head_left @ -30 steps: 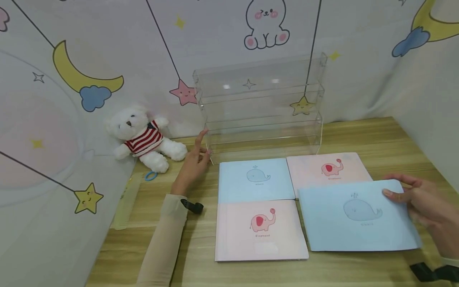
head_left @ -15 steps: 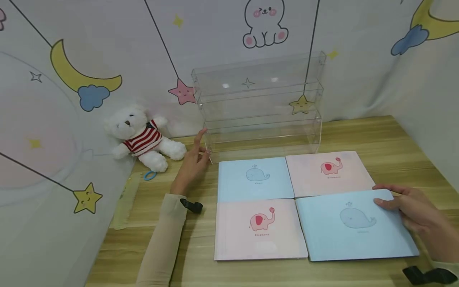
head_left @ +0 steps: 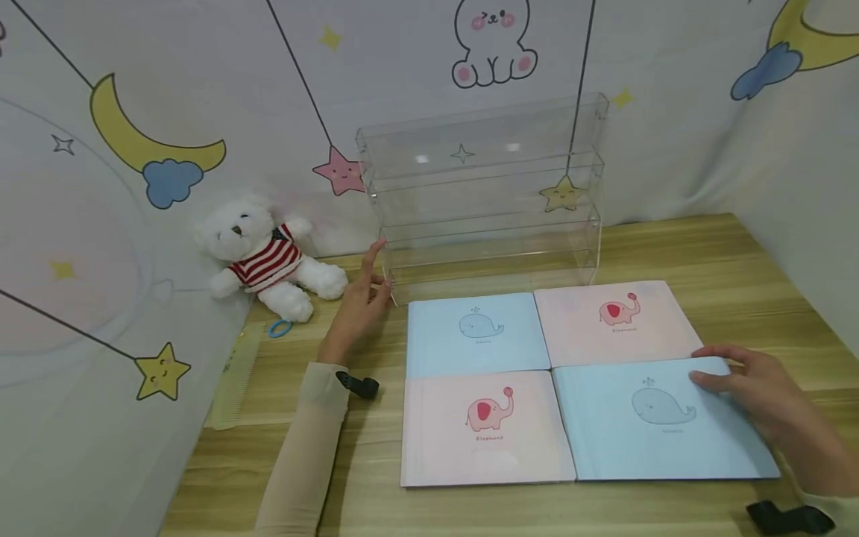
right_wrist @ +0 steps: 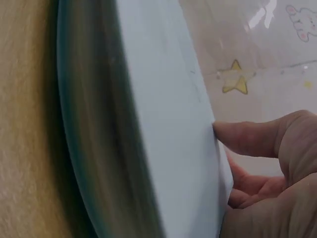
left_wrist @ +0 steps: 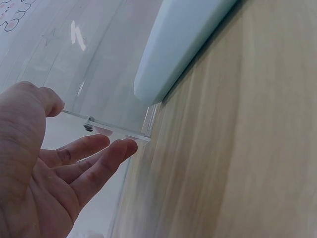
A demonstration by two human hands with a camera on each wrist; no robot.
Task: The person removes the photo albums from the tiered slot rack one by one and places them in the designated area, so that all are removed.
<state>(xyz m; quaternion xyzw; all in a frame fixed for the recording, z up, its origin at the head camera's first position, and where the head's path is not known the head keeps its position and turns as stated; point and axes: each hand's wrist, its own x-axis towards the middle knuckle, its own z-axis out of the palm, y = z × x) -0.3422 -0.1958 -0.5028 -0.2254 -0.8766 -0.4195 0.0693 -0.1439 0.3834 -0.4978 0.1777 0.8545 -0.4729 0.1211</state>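
My right hand [head_left: 758, 384] holds the far right corner of a light-blue book with a whale on its cover [head_left: 604, 432]. Its thumb lies on the cover and the other fingers go over the far edge; the blurred page side [right_wrist: 99, 124] shows in the right wrist view. With my left hand [head_left: 359, 309] I hold the left side panel of a clear acrylic rack [head_left: 490, 246], thumb at the panel's edge [left_wrist: 116, 126] and fingers against its outer face. Beside the held book lie a pink elephant book [head_left: 450, 447], a second blue whale book [head_left: 429, 328] and a second pink elephant book [head_left: 570, 328].
A white teddy bear in a striped sweater [head_left: 268, 261] leans on the wall cloth at the left. In front of it are a blue ring [head_left: 279, 328] and a pale yellow comb [head_left: 236, 380]. The rack stands against the back wall, on the wooden table [head_left: 671, 253].
My right hand has lowered the blue whale book toward me onto the table, then slid it slightly left against the pink one. The left hand has stayed at the rack.
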